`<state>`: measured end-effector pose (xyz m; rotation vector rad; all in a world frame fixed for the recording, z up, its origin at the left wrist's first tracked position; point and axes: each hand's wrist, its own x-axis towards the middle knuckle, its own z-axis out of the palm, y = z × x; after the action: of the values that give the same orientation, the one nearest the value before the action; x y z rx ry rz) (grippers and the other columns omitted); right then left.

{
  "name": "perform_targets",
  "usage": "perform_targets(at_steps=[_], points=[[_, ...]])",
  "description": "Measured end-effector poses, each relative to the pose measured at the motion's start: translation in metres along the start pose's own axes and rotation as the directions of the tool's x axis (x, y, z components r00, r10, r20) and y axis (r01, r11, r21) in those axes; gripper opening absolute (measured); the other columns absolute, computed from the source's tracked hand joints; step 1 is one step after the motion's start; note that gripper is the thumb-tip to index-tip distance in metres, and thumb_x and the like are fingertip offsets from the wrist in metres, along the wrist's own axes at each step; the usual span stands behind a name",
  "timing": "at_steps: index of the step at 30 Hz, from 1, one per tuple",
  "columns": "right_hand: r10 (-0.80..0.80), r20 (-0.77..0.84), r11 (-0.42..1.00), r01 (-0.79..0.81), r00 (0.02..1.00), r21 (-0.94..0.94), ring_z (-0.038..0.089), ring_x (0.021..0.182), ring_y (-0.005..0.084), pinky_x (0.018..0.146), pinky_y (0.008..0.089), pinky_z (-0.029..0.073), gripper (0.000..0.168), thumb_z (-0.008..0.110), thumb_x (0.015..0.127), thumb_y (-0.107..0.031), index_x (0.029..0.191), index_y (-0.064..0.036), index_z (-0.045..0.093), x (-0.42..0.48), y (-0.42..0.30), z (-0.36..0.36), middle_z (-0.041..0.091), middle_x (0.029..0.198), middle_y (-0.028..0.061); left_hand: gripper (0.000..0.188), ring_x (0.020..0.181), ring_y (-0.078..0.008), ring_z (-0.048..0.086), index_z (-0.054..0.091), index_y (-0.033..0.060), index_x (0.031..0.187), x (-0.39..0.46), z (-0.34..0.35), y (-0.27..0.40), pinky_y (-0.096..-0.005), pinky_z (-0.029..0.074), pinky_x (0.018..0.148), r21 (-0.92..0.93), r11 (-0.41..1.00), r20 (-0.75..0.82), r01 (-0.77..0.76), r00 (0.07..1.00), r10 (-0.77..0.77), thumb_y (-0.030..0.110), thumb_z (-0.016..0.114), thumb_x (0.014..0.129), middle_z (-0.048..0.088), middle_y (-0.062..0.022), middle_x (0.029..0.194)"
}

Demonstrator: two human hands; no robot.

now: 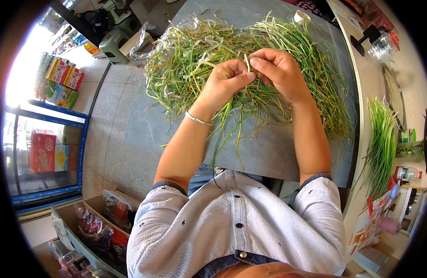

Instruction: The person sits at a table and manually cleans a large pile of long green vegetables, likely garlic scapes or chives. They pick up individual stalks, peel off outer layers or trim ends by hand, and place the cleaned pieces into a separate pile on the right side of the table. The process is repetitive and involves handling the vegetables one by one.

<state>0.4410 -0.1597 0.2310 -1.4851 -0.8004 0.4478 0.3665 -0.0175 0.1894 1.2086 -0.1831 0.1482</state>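
Observation:
My left hand (231, 74) is closed around a few thin green onion stalks (228, 110), their green leaves hanging below the fist. One slim white stem end (247, 62) sticks up past the left thumb. Close beside that white end are the bent thumb and fingers of my right hand (274, 69); whether they pinch a piece of it is hidden. Beneath both hands lies a wide, tangled heap of green onions (189, 55) with yellowed leaves and pale loose skins. A straighter bunch (314, 80) is spread along the heap's right side.
The heap rests on a grey table (262, 149). A white roll (301, 17) stands at its far edge. On the wooden counter (352, 52) to the right lie a neat green onion bundle (380, 146) and a small bottle (407, 173). Goods boxes (92, 222) stand at lower left.

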Motion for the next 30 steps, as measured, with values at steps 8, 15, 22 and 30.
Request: perform_targets(at_steps=[8,15,22,30], points=[[0.028,0.104,0.929,-0.065,0.994,0.365,0.047,0.057,0.0048,0.051,0.0176,0.038,0.017,0.061,0.078,-0.016,0.088,-0.002,0.062,0.0,0.0,0.006,0.057,0.068,-0.0006,0.011,0.047,-0.0023,0.032,0.052,0.0061,0.075,-0.003,-0.007,0.003,-0.0171,0.023,0.042,-0.33,0.943,0.138,0.048,0.99,-0.002,0.011,0.054,0.084,0.05,0.0016,0.067],[-0.001,0.045,0.969,-0.01,0.999,0.245,0.048,0.056,0.0052,0.051,0.018,0.038,0.013,0.06,0.077,-0.013,0.083,-0.002,0.06,0.001,0.004,0.006,0.058,0.07,0.0,0.013,0.045,-0.0022,0.031,0.049,0.0056,0.076,-0.002,-0.007,0.002,-0.0182,0.023,0.042,-0.267,0.962,0.112,0.05,0.994,-0.021,0.014,0.054,0.084,0.048,0.0013,0.065],[-0.126,-0.085,0.99,0.131,0.988,0.057,0.044,0.055,0.003,0.048,0.0176,0.036,0.013,0.057,0.079,-0.014,0.079,-0.002,0.057,-0.002,-0.001,0.01,0.052,0.066,-0.0025,0.012,0.045,-0.0022,0.03,0.05,0.0051,0.076,-0.003,-0.004,0.005,-0.0179,0.021,0.041,-0.254,0.965,0.1,0.069,0.994,-0.045,0.013,0.054,0.085,0.046,0.0017,0.063],[-0.045,0.016,0.992,0.047,0.999,-0.12,0.045,0.057,0.0021,0.049,0.019,0.036,0.019,0.062,0.08,-0.019,0.078,0.0,0.06,-0.002,-0.01,-0.004,0.054,0.064,-0.0023,0.012,0.047,-0.0022,0.032,0.052,0.0068,0.074,-0.001,-0.009,-0.002,-0.0169,0.023,0.042,-0.332,0.943,0.133,0.035,0.991,0.01,0.011,0.057,0.084,0.047,0.0041,0.063]])
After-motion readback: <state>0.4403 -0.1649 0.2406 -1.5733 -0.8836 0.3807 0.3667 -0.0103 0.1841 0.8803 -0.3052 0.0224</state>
